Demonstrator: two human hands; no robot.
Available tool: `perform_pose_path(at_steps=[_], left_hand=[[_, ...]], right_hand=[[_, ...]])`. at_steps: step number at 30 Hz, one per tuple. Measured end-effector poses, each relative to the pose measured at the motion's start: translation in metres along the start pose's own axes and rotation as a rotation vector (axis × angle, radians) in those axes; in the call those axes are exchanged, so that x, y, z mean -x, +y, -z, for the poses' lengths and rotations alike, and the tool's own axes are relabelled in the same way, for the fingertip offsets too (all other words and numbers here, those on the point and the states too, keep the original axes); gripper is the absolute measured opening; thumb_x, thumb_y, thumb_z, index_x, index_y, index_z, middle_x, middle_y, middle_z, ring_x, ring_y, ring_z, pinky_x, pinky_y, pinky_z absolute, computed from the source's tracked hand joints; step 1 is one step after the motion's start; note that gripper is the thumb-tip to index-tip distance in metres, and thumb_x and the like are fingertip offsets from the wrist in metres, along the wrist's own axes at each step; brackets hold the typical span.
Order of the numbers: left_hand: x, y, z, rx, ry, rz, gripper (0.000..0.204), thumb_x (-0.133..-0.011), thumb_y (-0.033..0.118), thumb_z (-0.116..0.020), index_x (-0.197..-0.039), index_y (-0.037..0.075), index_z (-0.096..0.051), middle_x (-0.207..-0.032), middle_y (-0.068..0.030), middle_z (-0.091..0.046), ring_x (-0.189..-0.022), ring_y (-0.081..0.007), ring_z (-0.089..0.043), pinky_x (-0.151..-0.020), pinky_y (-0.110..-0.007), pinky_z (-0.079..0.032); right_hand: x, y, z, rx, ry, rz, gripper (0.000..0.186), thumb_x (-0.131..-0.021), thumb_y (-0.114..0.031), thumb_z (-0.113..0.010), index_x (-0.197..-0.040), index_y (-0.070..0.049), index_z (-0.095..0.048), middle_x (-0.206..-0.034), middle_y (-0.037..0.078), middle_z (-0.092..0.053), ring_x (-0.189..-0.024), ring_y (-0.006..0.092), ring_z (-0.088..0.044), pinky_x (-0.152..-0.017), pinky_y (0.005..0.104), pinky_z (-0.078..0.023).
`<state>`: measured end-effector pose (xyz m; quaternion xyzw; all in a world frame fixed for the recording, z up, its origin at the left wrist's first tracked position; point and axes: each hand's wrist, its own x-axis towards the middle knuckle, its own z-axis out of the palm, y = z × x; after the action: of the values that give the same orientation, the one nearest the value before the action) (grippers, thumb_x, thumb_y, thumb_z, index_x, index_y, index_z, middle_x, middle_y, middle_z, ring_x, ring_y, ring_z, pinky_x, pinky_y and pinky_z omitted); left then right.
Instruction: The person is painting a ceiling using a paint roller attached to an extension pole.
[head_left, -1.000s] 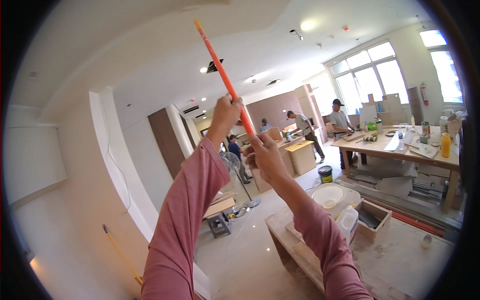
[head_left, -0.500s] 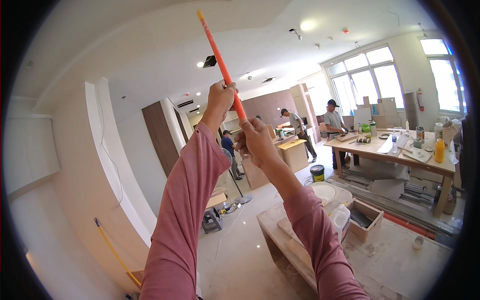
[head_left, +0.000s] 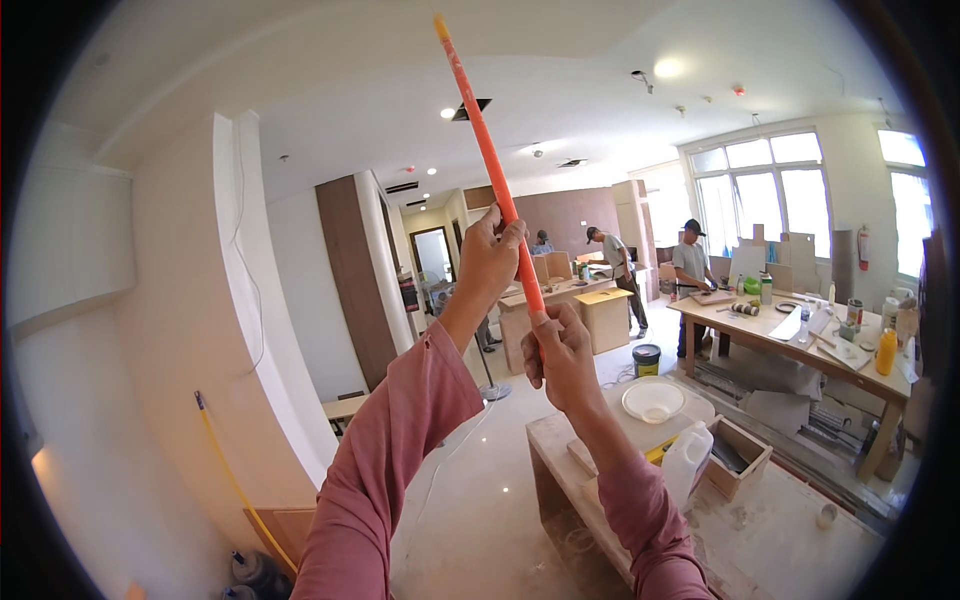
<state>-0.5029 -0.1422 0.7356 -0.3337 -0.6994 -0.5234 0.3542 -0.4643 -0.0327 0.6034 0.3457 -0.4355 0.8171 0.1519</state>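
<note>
A long orange pole with a yellow upper end rises at a slant toward the ceiling. Its top leans to the left, and I cannot tell whether anything is fixed to it. My left hand is wrapped round the pole's middle. Lower down, my right hand grips the bottom end, fingers curled. Both arms are raised in front of me, in pink sleeves.
A dusty workbench at lower right bears a white bowl, a white jug and a wooden box. Several people work at tables farther back. A yellow pole leans by the left wall column.
The whole view has shifted, so the room sits farther right and lower in it. My hands and the orange pole also appear farther right and lower, with both grips kept.
</note>
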Motion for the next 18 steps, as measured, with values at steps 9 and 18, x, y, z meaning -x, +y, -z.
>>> perform_pose_path(at_steps=[9, 18], left_hand=[[0.034, 0.023, 0.119, 0.051, 0.059, 0.025, 0.031, -0.106, 0.019, -0.051, -0.133, 0.003, -0.055, -0.095, -0.0045, -0.060, -0.069, -0.0133, -0.065, -0.056, -0.030, -0.059], [0.058, 0.037, 0.218, 0.060, 0.097, 0.061, 0.030, -0.107, 0.017, -0.049, -0.133, 0.003, -0.057, -0.094, -0.0050, -0.060, -0.071, -0.0123, -0.065, -0.055, -0.030, -0.059]], right_hand=[[0.016, 0.034, -0.110, 0.068, -0.061, 0.019, 0.024, -0.106, -0.028, -0.056, -0.107, -0.005, -0.048, -0.066, 0.002, -0.057, -0.043, 0.0076, -0.051, -0.035, 0.0225, -0.036], [0.030, 0.064, -0.203, 0.071, -0.091, 0.000, 0.023, -0.107, -0.027, -0.054, -0.108, -0.005, -0.048, -0.067, 0.002, -0.057, -0.044, 0.0081, -0.052, -0.036, 0.0230, -0.037]])
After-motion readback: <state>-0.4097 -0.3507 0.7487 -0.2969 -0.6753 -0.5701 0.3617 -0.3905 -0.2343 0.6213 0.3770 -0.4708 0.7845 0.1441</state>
